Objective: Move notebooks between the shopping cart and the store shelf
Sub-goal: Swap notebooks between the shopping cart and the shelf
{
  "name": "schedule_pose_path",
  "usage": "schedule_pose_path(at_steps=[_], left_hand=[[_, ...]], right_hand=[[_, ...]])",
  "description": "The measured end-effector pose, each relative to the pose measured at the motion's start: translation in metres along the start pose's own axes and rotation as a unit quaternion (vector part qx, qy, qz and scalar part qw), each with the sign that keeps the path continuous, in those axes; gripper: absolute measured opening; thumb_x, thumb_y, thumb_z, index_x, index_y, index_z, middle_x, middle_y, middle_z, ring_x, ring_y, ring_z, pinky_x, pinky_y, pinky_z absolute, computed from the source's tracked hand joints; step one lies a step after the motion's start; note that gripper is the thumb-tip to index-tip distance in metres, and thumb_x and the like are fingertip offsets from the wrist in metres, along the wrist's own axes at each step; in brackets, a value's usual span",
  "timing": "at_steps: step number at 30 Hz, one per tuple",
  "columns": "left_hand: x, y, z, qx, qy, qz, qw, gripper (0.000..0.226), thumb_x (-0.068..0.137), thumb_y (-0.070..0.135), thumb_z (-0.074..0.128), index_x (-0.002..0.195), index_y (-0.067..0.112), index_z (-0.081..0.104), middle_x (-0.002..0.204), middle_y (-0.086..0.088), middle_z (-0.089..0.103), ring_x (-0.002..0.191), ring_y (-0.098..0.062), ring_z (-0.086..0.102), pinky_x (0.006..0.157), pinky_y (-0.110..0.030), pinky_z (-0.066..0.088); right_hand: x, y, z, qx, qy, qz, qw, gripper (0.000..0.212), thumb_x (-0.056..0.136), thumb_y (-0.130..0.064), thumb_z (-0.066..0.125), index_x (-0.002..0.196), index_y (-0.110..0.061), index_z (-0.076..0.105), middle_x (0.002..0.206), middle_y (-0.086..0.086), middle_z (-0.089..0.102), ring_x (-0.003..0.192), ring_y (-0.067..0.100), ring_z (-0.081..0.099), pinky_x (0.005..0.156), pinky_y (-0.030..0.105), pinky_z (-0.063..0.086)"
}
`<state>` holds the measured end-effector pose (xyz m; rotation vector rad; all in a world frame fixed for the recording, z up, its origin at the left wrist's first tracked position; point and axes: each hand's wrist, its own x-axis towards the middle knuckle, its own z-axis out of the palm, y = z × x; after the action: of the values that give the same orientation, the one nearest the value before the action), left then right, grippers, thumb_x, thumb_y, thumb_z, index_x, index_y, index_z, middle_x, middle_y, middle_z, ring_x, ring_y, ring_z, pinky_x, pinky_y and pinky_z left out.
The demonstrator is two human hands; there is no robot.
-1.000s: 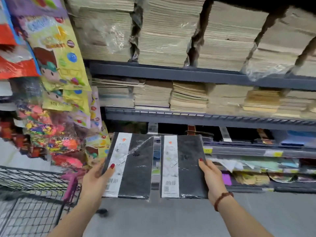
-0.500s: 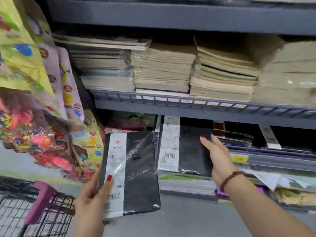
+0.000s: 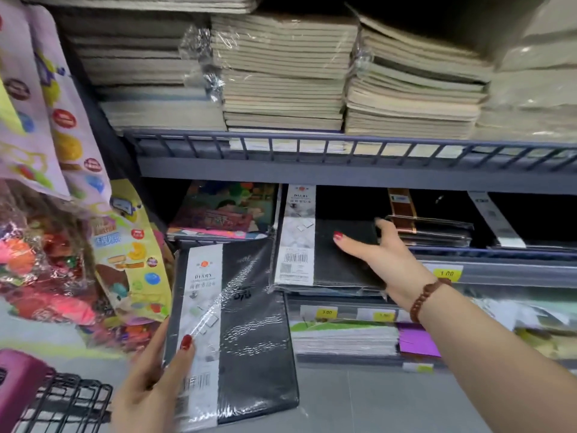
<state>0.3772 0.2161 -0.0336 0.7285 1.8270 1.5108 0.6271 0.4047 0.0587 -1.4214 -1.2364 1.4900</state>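
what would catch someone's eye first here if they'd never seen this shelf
Two black shrink-wrapped diaries with white label strips stand out: one diary held in the left hand at lower centre, the other diary on the shelf under the right hand. Above them sit tall stacks of beige notebooks, and bright toy packets hang on the left above the black wire cart.

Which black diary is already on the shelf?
The one under the right hand: that black diary lies on the shelf. The other diary is off it, held in the left hand.
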Motion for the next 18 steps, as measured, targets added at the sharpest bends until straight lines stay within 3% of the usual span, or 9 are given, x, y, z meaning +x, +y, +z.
schedule_pose_path(at_steps=[2,4,6,7,9,12,14,16,18], left_hand=[[0.001,-0.002,0.0,-0.012,0.008,-0.001,1.0,0.048,0.073,0.037,0.076,0.115,0.054,0.059,0.109,0.015,0.07,0.089,-0.009,0.059,0.072,-0.014,0.048],[-0.002,0.001,0.003,-0.031,0.013,0.0,0.999,0.047,0.073,0.034,0.077,0.114,0.053,0.061,0.108,0.015,0.071,0.093,-0.009,0.06,0.073,-0.009,0.046],[-0.007,0.008,0.005,-0.047,0.016,0.0,0.999,0.046,0.074,0.032,0.076,0.112,0.054,0.061,0.108,0.017,0.07,0.096,-0.006,0.061,0.077,-0.008,0.045],[-0.008,0.01,0.005,-0.054,0.014,-0.002,0.998,0.045,0.075,0.031,0.075,0.108,0.057,0.061,0.106,0.021,0.07,0.095,-0.001,0.062,0.076,-0.006,0.045],[-0.01,0.019,0.007,-0.067,-0.015,-0.018,0.997,0.046,0.079,0.025,0.071,0.096,0.066,0.06,0.099,0.033,0.067,0.084,0.014,0.061,0.069,0.002,0.044],[-0.014,0.029,0.011,-0.079,-0.023,-0.01,0.997,0.048,0.08,0.019,0.069,0.092,0.065,0.062,0.095,0.043,0.061,0.079,0.022,0.058,0.064,0.005,0.042],[-0.019,0.03,0.01,-0.105,0.01,0.006,0.994,0.043,0.079,0.01,0.07,0.102,0.047,0.068,0.092,0.032,0.068,0.069,0.012,0.062,0.061,0.002,0.044],[-0.023,0.031,0.011,-0.106,0.039,0.011,0.993,0.045,0.077,0.007,0.072,0.113,0.034,0.067,0.096,0.013,0.074,0.069,0.002,0.061,0.06,0.001,0.045],[-0.025,0.033,0.011,-0.099,0.059,0.014,0.993,0.044,0.077,0.009,0.073,0.114,0.033,0.068,0.1,0.003,0.074,0.078,-0.003,0.062,0.063,0.002,0.043]], right_hand=[[-0.011,0.0,-0.005,-0.146,-0.031,-0.04,0.988,0.135,0.034,-0.06,0.083,0.146,-0.026,0.017,0.142,-0.011,0.027,0.13,0.008,0.034,0.112,0.033,0.03],[-0.024,0.003,-0.011,-0.266,-0.07,-0.076,0.958,0.142,0.039,-0.054,0.083,0.149,-0.027,-0.003,0.151,-0.015,-0.001,0.141,0.004,0.006,0.114,0.025,0.013],[-0.034,0.005,-0.013,-0.351,-0.091,-0.119,0.924,0.144,0.047,-0.043,0.088,0.146,-0.031,-0.016,0.15,-0.018,-0.027,0.137,-0.005,-0.016,0.108,0.015,0.011],[-0.036,0.008,-0.012,-0.377,-0.093,-0.138,0.911,0.142,0.05,-0.039,0.088,0.145,-0.033,-0.017,0.147,-0.021,-0.032,0.133,-0.009,-0.018,0.104,0.01,0.012],[-0.038,0.015,-0.01,-0.395,-0.082,-0.168,0.899,0.128,0.057,-0.037,0.086,0.146,-0.037,-0.005,0.149,-0.021,-0.028,0.131,-0.011,-0.011,0.104,0.01,0.014],[-0.039,0.022,-0.007,-0.35,-0.048,-0.22,0.909,0.084,0.064,-0.034,0.082,0.133,-0.047,0.036,0.157,-0.013,-0.004,0.138,-0.007,0.002,0.111,0.019,0.018],[-0.038,0.02,-0.005,-0.307,-0.018,-0.248,0.919,0.061,0.067,-0.03,0.079,0.118,-0.048,0.052,0.153,-0.013,0.015,0.139,-0.001,0.016,0.111,0.021,0.024],[-0.03,0.016,-0.003,-0.303,0.033,-0.282,0.91,0.049,0.071,-0.026,0.077,0.116,-0.037,0.06,0.149,-0.005,0.033,0.137,0.008,0.032,0.111,0.027,0.032],[-0.016,0.011,-0.001,-0.309,0.063,-0.294,0.902,0.042,0.076,-0.019,0.074,0.116,-0.024,0.064,0.144,0.005,0.043,0.131,0.012,0.04,0.106,0.012,0.031]])
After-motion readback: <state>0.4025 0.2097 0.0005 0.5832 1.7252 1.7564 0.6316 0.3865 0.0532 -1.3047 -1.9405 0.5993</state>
